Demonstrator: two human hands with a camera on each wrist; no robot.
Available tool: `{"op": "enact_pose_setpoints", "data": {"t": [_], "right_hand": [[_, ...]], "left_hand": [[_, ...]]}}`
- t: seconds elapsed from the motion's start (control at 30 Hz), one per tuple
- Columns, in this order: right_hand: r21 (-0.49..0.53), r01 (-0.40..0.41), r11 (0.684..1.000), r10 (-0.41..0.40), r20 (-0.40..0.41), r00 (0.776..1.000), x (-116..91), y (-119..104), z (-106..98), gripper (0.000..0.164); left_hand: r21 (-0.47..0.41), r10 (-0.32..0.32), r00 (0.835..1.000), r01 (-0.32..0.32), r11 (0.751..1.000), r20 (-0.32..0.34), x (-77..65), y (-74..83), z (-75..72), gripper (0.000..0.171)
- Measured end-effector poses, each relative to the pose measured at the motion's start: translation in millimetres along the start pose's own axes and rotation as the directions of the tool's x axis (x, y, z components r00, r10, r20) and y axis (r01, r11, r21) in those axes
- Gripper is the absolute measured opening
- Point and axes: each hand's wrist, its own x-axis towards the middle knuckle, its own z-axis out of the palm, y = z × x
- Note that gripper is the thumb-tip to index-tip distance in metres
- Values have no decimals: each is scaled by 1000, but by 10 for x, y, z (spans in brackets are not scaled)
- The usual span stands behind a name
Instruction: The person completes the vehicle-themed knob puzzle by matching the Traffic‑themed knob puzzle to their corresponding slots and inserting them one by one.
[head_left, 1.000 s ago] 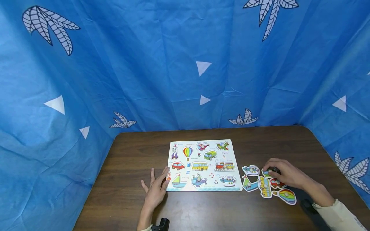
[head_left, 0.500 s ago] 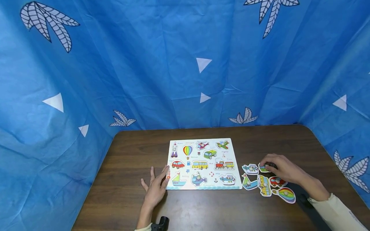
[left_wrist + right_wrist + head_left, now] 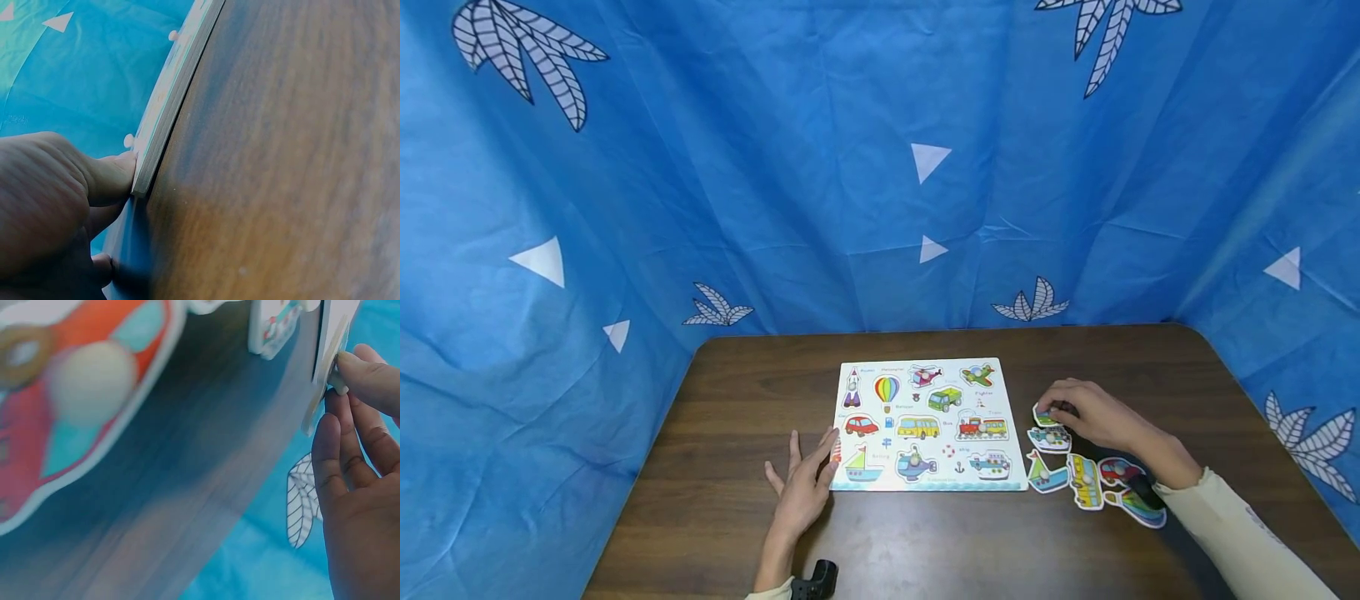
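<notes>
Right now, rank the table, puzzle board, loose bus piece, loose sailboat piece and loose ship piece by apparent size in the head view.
1. Table
2. Puzzle board
3. Loose bus piece
Smallest: loose sailboat piece and loose ship piece, too alike to rank.

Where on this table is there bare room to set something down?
Bare wood shows on the table in front of the puzzle board, behind it toward the blue curtain, and left of the left hand. It's crowded right of the board: loose pieces lie close together there, and the right hand, pinching a green piece, is at their far end.
</notes>
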Motion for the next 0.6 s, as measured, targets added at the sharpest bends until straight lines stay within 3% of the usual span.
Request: {"op": "enact_pose_setpoints", "data": {"t": [0.4,0.6], "right_hand": [[40,-7,999,6,44,999,330,-144,82,19],[68,57,996,-60,45,997,519,-243,154,17]], "left_hand": [[7,-25,999,25,1000,29,8,6,23,50],[4,-16,1000,16,1000,23,18,3,9,50]]}}
